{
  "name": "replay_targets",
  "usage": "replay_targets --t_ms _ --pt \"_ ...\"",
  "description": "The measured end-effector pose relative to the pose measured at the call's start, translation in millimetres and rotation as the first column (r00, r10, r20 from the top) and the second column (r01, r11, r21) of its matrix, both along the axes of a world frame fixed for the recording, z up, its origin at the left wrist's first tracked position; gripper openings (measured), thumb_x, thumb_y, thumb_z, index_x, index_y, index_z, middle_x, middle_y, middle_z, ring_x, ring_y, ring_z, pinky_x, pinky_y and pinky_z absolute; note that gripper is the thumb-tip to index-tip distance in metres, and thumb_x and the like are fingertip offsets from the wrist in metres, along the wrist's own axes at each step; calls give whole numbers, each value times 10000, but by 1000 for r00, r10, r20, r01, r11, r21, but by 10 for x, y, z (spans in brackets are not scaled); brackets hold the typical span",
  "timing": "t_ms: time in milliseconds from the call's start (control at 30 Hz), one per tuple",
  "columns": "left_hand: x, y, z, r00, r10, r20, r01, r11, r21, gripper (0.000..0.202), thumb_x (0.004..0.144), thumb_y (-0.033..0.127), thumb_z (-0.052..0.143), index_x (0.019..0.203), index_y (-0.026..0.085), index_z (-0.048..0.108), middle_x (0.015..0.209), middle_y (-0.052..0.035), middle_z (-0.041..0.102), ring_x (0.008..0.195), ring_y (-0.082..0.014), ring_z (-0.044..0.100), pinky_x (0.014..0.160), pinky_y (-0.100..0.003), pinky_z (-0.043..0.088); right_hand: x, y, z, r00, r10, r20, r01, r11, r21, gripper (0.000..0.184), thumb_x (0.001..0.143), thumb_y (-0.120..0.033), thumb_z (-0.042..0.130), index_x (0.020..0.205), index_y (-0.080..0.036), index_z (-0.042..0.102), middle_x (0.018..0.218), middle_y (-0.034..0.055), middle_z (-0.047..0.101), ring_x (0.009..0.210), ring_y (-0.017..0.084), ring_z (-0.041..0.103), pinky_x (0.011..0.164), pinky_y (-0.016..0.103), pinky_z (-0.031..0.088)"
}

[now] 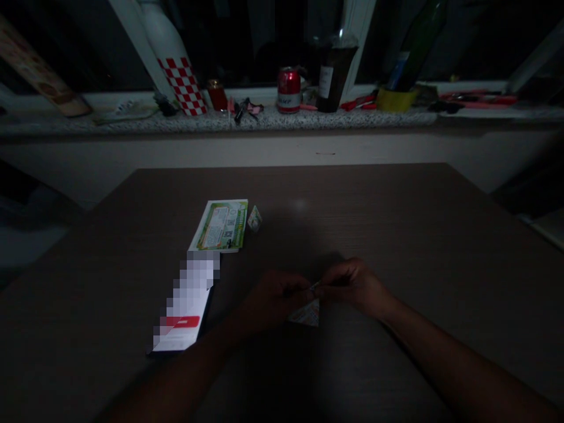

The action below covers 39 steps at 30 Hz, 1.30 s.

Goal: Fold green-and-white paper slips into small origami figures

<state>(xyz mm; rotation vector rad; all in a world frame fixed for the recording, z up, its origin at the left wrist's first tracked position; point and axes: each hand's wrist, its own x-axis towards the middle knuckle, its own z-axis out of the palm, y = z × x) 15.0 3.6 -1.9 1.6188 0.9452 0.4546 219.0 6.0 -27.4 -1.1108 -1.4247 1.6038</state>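
Note:
A small folded piece of patterned paper (307,314) is held between my two hands, its triangular lower part showing beneath the fingers. My left hand (277,295) pinches it from the left. From the other side, the fingertips of my right hand (355,286) pinch its upper end, close against the left fingertips. The very top of the paper is mostly hidden by the fingers. Farther off on the table lies another small folded paper piece (254,219), beside a printed green-and-white booklet or paper stack (220,226).
A lit phone or tablet (187,305) lies left of my hands on the brown table (374,211). Behind it, the granite windowsill (259,122) carries a red can (289,90), a dark cup (331,79), a checkered bottle (185,82), a small jar (217,95) and a yellow holder (396,99).

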Motion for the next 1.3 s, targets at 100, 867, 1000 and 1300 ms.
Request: replay_targets --t_ms 100,867,1000,1300 --pt "-10 1 8 998 -55 -12 56 995 84 367 913 372 491 661 122 586 569 59 387 527 -66 347 489 -183 255 -7 -28 17 999 35 -12 -36 998 -44 165 642 -282 813 624 -147 720 546 -3 667 468 86 563 456 200 440" --pt "79 -100 -3 990 -10 -138 64 917 393 280 931 247 419 709 144 556 624 35 501 564 -85 461 544 -198 314 -24 -169 121 988 93 124 -99 994 42 97 706 -219 627 662 -137 599 563 -14 555 499 83 482 469 199 377" --pt "108 -133 -21 979 -7 -205 93 904 417 290 934 253 423 697 147 554 621 28 510 557 -90 460 538 -204 301 -41 -185 112 974 50 222 -90 981 172 97 669 -160 571 574 -146 556 505 -45 459 457 61 390 426 183 307" --pt "122 -157 -55 982 -97 -164 159 891 426 256 921 228 426 713 148 553 628 24 525 555 -90 467 543 -206 310 -46 -205 128 951 -70 302 -106 841 531 235 641 -126 500 434 -172 399 426 -71 309 391 39 252 382 180 199"
